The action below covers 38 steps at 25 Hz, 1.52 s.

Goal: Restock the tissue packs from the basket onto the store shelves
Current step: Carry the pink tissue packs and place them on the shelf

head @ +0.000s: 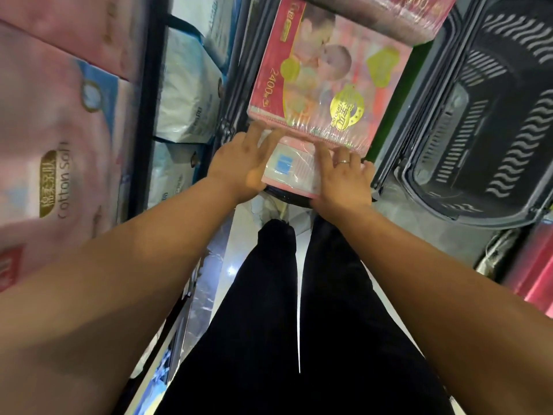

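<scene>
A large red and pink tissue pack [326, 76] with a baby picture and gold seal lies flat in front of me, its near end facing my hands. My left hand [239, 163] grips the near left corner and my right hand [344, 181], wearing a ring, grips the near right corner. Between them shows the pack's end face with a white and blue label [291, 170]. A dark grey plastic basket [484, 121] sits empty at the right. Whether the pack rests in a second basket or on a shelf I cannot tell.
Pink "cotton soft" tissue packs [59, 151] fill the shelf at the left, with white bagged packs [188, 94] beside a dark shelf upright [149, 115]. Another pink pack [413, 10] lies beyond. My legs in black trousers [299, 324] stand on a pale glossy floor [236, 259].
</scene>
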Motion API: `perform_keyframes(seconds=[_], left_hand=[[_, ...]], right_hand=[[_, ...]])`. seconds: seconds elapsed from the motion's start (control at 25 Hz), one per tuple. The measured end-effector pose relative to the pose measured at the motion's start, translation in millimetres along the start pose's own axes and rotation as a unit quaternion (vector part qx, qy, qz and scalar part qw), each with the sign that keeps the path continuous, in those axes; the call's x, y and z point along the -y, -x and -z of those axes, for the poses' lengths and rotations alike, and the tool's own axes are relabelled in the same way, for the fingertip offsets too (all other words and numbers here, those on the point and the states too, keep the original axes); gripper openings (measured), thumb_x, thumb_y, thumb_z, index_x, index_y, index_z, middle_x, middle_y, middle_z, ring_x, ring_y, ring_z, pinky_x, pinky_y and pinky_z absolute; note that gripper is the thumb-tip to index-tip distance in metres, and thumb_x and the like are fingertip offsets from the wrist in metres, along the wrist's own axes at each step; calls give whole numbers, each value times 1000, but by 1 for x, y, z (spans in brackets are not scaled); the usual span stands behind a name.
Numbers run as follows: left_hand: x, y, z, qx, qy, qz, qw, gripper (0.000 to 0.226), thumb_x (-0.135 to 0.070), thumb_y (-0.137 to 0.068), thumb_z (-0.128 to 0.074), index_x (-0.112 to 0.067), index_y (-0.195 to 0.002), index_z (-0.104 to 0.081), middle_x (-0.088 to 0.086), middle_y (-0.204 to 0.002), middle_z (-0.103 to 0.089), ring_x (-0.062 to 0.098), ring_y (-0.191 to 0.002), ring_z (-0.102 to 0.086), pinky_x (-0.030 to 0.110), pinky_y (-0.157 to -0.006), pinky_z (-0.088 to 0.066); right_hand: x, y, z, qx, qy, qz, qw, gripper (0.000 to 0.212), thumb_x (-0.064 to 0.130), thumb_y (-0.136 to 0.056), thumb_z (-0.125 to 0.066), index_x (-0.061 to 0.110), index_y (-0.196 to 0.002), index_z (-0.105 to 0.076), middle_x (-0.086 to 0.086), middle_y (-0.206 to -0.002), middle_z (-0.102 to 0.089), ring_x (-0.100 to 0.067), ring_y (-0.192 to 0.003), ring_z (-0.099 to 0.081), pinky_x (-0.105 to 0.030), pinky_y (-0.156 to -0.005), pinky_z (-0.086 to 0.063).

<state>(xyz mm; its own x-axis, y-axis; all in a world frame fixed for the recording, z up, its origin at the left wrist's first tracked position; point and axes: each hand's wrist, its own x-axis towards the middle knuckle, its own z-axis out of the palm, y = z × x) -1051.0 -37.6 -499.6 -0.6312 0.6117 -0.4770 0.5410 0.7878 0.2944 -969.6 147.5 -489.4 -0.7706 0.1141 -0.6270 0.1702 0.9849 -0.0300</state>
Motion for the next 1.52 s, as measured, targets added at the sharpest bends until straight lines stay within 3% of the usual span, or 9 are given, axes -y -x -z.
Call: perform_keyframes(seconds=[0.24,0.4,0.6,0.88,1.04,1.12,1.28,1.4,1.52], left_hand=[[11,-16,3,49,-67,-53,995,87,-64,-76,-58,-20,-143,-24,15,-133,-41,33,-122,-42,46,-104,-37],[16,-28,16,110,57,-94,988,87,-74,-76,-51,-18,-142,-35,10,-133,-48,27,-124,-44,42,-106,-35],[25,-68,32,102,183,11,978,45,-22,-99,-40,-10,-142,-44,10,-148,-41,27,-137,-34,37,-112,-25],[23,-58,28,182,206,29,961,46,-22,-105,-31,-6,-148,-33,6,-161,-12,19,-148,-9,28,-117,-8],[13,-52,40,191,380,187,886,42,-18,-104,-35,-7,-144,-40,8,-161,-15,24,-148,-11,32,-116,-9],[10,-48,48,185,461,216,841,39,-18,-102,-42,-12,-140,-46,9,-156,-29,25,-142,-26,36,-115,-17],[-3,-28,62,170,518,213,811,51,-52,-101,-28,-23,-131,-58,-4,-132,-57,15,-126,-47,33,-113,-25],[-20,4,71,113,589,258,758,36,-52,-98,-42,-28,-105,-68,-3,-109,-69,15,-107,-61,38,-109,-36],[-34,29,80,20,633,248,734,32,-52,-94,-46,-28,-98,-66,-4,-101,-68,11,-99,-63,27,-91,-49]], right_hand=[[-2,4,-7,-7,-2,4,1000,102,36,-70,-74,23,-150,-14,-15,-134,-41,-36,-122,-40,-55,-101,-32],[-5,4,-9,-11,-9,10,1000,100,37,-69,-75,22,-149,-16,-15,-132,-41,-36,-119,-40,-54,-98,-33],[-8,4,-18,-44,-23,21,999,100,36,-67,-77,19,-149,-22,-16,-126,-44,-37,-114,-42,-54,-94,-34],[-7,9,-19,-85,-34,26,995,106,38,-57,-85,22,-140,-20,-17,-117,-51,-37,-109,-47,-56,-91,-36],[-12,27,-8,-100,-64,30,992,101,44,-60,-82,20,-142,-27,-18,-119,-50,-38,-111,-45,-56,-90,-34],[-17,40,1,-113,-85,33,989,97,48,-62,-80,18,-142,-34,-18,-118,-50,-38,-109,-46,-56,-89,-34],[-28,63,25,-105,-131,31,985,95,54,-64,-74,21,-144,-35,-14,-121,-49,-36,-110,-44,-53,-94,-29],[-34,79,56,-97,-158,28,982,95,58,-62,-64,24,-145,-33,-12,-125,-47,-33,-114,-42,-50,-97,-26],[-36,97,88,-64,-207,23,976,101,55,-57,-62,25,-148,-29,-7,-124,-45,-29,-118,-39,-44,-96,-26]])
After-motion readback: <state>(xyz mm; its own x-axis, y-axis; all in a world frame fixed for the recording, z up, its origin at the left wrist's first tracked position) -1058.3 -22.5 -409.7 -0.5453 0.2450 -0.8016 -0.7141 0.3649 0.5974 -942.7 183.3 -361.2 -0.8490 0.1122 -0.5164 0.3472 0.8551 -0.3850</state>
